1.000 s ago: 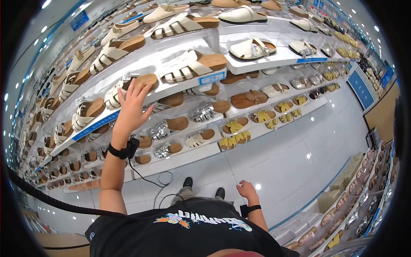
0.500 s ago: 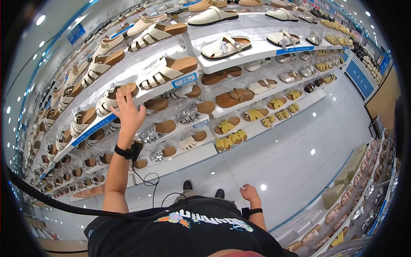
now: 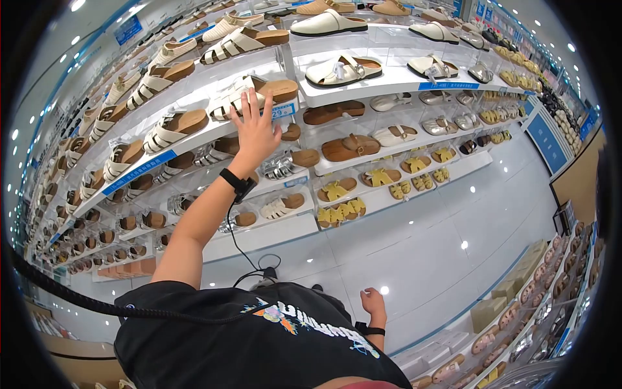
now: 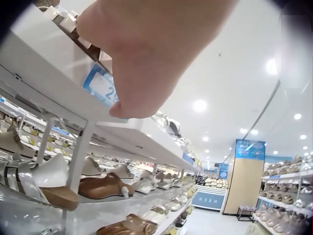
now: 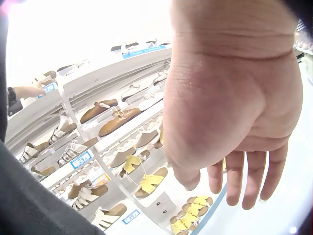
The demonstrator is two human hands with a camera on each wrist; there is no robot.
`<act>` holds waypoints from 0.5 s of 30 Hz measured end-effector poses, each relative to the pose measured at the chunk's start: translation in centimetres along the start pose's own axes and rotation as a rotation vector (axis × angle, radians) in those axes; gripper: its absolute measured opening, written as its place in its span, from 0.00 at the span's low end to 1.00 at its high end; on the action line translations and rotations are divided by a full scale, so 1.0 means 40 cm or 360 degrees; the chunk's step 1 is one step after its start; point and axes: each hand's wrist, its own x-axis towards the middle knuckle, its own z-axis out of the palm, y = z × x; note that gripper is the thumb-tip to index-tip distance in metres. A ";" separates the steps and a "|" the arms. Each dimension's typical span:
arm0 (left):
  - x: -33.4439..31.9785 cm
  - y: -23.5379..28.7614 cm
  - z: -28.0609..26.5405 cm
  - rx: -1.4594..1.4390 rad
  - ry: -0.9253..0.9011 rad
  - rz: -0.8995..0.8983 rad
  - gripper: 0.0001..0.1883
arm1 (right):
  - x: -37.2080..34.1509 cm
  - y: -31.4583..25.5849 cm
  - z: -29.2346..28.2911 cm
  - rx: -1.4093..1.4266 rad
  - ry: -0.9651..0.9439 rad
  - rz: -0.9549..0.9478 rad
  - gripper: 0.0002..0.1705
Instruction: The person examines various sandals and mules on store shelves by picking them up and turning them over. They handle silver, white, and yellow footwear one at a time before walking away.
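Note:
My left hand [image 3: 258, 133] reaches to the shelf edge, with its straight fingers over a white strappy sandal [image 3: 225, 102] that has a brown footbed. The fingertips overlap the sandal's straps and curl round nothing. Just below the thumb side, a blue and white price tag [image 3: 284, 110] marks 29. In the left wrist view the hand [image 4: 142, 58] covers most of the sandal. My right hand [image 3: 373, 303] hangs low at my side, away from the shelves. Seen from the right wrist, its loose fingers [image 5: 253, 181] hold nothing.
Several tiers of shelves carry more sandals; a matching white one [image 3: 173, 129] lies to the left, and cream buckled clogs [image 3: 343, 70] to the right. Brown [image 3: 350, 148] and yellow sandals [image 3: 337, 188] fill lower tiers. Another shoe rack [image 3: 518, 311] stands across the tiled floor [image 3: 421, 240].
My left hand has moved right along the shelf, from one white sandal to the neighbouring one beside the price tag. My body has turned a little; the right hand stays low.

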 end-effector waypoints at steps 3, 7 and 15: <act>0.004 -0.004 0.018 0.0014 0.0073 0.0016 0.51 | -0.013 0.026 -0.013 -0.0019 0.0018 0.0036 0.28; 0.003 -0.004 0.016 -0.0022 0.0088 0.0000 0.51 | 0.009 0.030 -0.023 -0.0167 -0.0071 0.0072 0.28; -0.001 -0.026 0.081 -0.0030 0.0242 -0.0008 0.50 | 0.087 -0.085 -0.008 -0.0181 -0.0146 -0.0058 0.27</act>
